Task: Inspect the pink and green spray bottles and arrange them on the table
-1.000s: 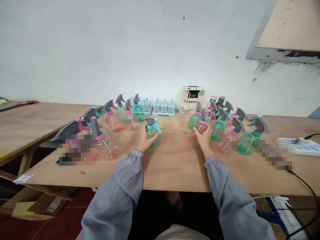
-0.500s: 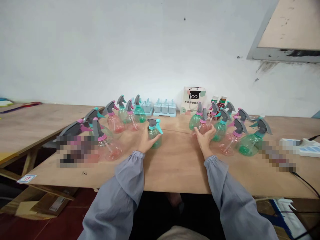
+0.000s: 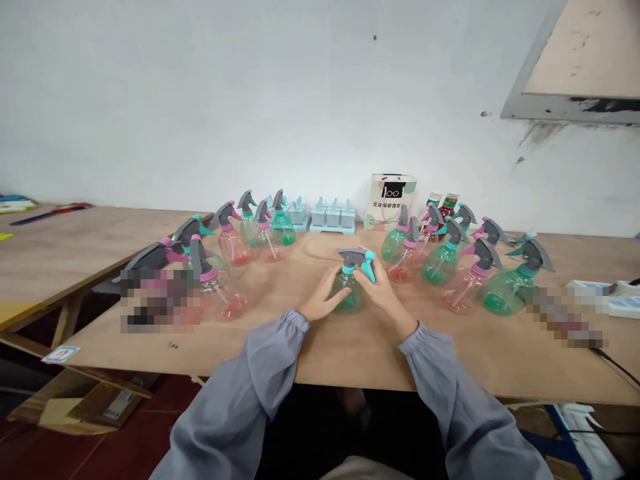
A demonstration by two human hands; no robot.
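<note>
A green spray bottle (image 3: 349,300) with a grey and turquoise spray head stands upright on the table in front of me. My left hand (image 3: 324,297) is wrapped round its left side, thumb across the front. From the right, my right hand (image 3: 381,291) holds the same bottle near its neck, close to the turquoise trigger. Part of the bottle is hidden behind the fingers.
Several pink and green spray bottles stand at the left (image 3: 224,297) and right (image 3: 463,290) of the wooden table (image 3: 345,363). Pale blue moulds (image 3: 333,219), a paper bag (image 3: 390,203) and red bottles (image 3: 449,205) are by the wall. A power strip (image 3: 623,300) lies far right.
The green bottle has moved right, to the table's middle, with my left hand. My right hand has left the pink bottle on the right and come over to the green one.
</note>
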